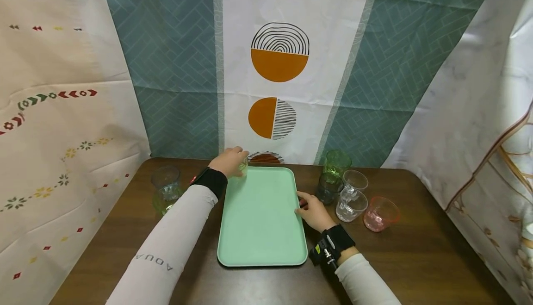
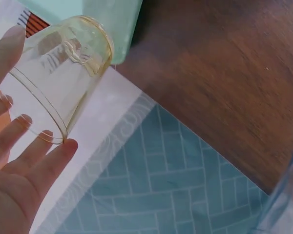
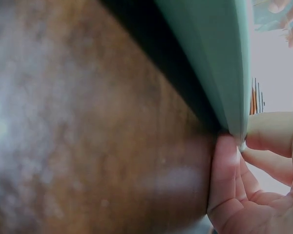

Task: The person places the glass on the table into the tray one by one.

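Note:
A pale green rectangular tray (image 1: 262, 217) lies lengthwise at the middle of the table. At its far left corner my left hand (image 1: 229, 161) holds a clear, yellow-tinted drinking glass (image 2: 71, 63). Thumb and fingertips are around the wide rim of the glass, and its base end overlaps the tray's corner in the left wrist view. Along the tray's right edge, my right hand (image 1: 314, 212) pinches the rim, with the thumb above and fingers (image 3: 224, 170) against the outer side near the tabletop.
Right of the tray stand a green glass (image 1: 338, 160), a dark glass (image 1: 329, 188), two clear glasses (image 1: 351, 207) and a pink glass (image 1: 379, 216). Left of my left arm, a bluish glass (image 1: 166, 180) stands by a green glass (image 1: 160, 203). Patterned cloth (image 1: 179, 110) borders the wooden table.

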A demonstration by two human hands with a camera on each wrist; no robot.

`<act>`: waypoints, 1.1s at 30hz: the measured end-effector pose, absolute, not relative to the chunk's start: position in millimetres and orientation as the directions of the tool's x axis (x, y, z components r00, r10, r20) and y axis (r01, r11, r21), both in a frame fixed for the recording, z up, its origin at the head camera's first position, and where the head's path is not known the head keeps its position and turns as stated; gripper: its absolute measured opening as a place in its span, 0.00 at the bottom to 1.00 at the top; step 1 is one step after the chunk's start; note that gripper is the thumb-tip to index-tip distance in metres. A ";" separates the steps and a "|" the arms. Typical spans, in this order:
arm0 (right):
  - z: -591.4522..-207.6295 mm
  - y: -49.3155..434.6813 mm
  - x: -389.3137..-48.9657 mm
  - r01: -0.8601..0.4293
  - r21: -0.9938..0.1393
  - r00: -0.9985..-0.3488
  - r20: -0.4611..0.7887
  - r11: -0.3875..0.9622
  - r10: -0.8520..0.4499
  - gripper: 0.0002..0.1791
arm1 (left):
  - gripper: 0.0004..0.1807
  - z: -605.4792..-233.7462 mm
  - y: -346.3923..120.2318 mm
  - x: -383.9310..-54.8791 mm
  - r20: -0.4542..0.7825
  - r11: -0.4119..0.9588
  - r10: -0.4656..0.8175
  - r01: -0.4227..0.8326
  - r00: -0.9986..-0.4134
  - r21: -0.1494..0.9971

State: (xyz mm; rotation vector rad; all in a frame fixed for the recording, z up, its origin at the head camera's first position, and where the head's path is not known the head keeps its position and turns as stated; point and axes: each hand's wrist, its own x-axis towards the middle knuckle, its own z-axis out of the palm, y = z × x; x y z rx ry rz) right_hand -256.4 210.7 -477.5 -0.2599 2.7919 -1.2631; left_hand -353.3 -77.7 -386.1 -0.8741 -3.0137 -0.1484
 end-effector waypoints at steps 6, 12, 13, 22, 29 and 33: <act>-478.3 210.1 -256.1 -0.126 -0.762 -0.984 0.014 0.635 -0.179 0.31 | 0.36 -393.1 -68.1 -352.3 0.027 0.846 0.521 0.520 -0.853 0.115; -479.8 211.6 -254.4 -0.091 -0.779 -0.988 -0.008 0.620 -0.154 0.31 | 0.35 -391.8 -68.3 -347.0 0.045 0.855 0.496 0.497 -0.867 0.148; -480.2 212.0 -254.1 -0.086 -0.782 -0.988 -0.014 0.617 -0.155 0.31 | 0.34 -392.3 -69.2 -346.8 0.050 0.853 0.494 0.495 -0.868 0.167; -480.1 213.0 -256.8 -0.097 -0.799 -0.987 -0.001 0.594 -0.163 0.31 | 0.30 -408.8 -68.6 -357.2 0.096 0.843 0.492 0.501 -0.865 0.196; -481.3 213.9 -257.1 -0.088 -0.808 -0.986 -0.013 0.582 -0.167 0.31 | 0.31 -412.1 -63.5 -358.3 0.079 0.864 0.473 0.480 -0.877 0.154; -482.4 212.6 -257.0 -0.091 -0.812 -0.986 -0.008 0.576 -0.167 0.31 | 0.30 -419.7 -65.0 -361.1 0.095 0.877 0.458 0.466 -0.884 0.118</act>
